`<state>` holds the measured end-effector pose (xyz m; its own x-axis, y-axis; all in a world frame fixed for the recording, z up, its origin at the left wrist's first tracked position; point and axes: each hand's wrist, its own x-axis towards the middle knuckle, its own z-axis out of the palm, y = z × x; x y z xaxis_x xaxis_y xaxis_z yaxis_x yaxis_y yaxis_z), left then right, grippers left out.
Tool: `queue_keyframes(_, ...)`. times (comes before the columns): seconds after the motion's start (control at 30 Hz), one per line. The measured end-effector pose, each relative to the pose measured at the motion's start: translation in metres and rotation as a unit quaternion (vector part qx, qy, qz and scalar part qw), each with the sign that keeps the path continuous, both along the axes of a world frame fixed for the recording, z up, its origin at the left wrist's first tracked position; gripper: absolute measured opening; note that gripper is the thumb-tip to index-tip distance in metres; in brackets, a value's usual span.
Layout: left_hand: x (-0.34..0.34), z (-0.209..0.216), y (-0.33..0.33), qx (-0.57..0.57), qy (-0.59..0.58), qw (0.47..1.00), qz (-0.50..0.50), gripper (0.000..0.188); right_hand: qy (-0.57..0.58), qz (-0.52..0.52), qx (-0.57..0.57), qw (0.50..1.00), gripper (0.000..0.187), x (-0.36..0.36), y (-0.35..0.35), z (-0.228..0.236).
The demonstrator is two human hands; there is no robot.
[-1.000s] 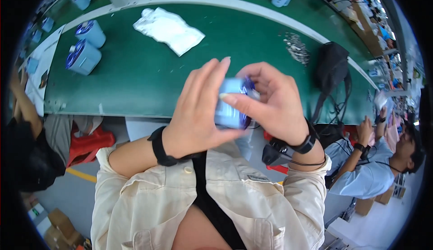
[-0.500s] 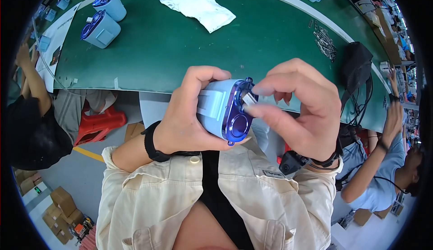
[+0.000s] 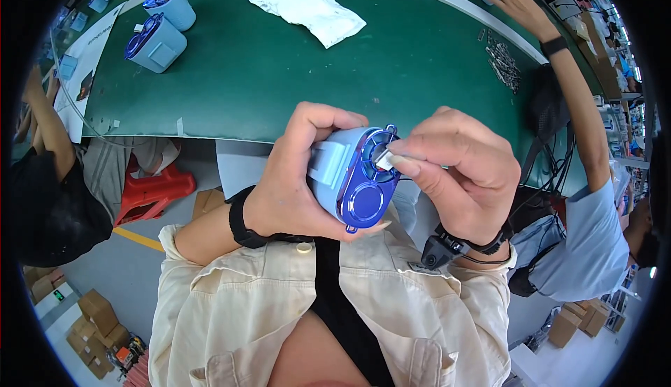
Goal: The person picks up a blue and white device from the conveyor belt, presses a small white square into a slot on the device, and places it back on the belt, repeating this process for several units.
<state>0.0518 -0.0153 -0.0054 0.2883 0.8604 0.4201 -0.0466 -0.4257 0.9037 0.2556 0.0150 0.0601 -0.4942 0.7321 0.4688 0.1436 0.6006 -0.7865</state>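
My left hand [image 3: 279,174] is wrapped around a light blue plastic housing [image 3: 331,160] and holds it tilted above the table's near edge. Its glossy dark blue end face [image 3: 366,203] is turned to the right, with a round disc low down and a ringed recess above. Between thumb and fingertips, my right hand [image 3: 472,174] pinches a small silvery rectangular piece [image 3: 383,160] at that recess. Whether the piece is seated in it or only touching, I cannot tell. Both wrists wear black bands.
Two similar blue housings [image 3: 158,46] stand at the table's far left. A crumpled white bag [image 3: 304,6] lies at the back, a heap of small metal parts [image 3: 503,64] at the right beside a black bag [image 3: 549,104]. A co-worker's arm [image 3: 583,107] reaches across the right side.
My right hand has moved slightly left and down, its fingertips closer on the silvery piece. The housing has turned so its end face shows more. The co-worker's arm at right has stretched forward.
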Motion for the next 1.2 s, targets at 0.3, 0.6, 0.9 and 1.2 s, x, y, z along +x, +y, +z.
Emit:
queue_keyframes(0.3, 0.002, -0.009, 0.006, 0.084, 0.034, 0.994, 0.056, 0.089, -0.155, -0.034, 0.271, 0.949, 0.034, -0.001, -0.009, -0.001)
queue_keyframes(0.6, 0.005, -0.019, 0.015, 0.093, -0.049, 0.994, 0.018, 0.090, 0.033, 0.012, -0.067, 0.997, 0.036, 0.000, -0.006, -0.018)
queue_keyframes(0.9, 0.006, -0.013, 0.016, 0.094, -0.021, 0.995, -0.014, 0.092, 0.242, 0.091, -0.331, 0.908, 0.045, -0.025, -0.004, -0.032)
queue_keyframes(1.2, 0.029, -0.024, 0.043, 0.099, -0.029, 0.994, 0.037, 0.100, 0.276, 0.098, -0.405, 0.866, 0.042, -0.005, 0.036, -0.025)
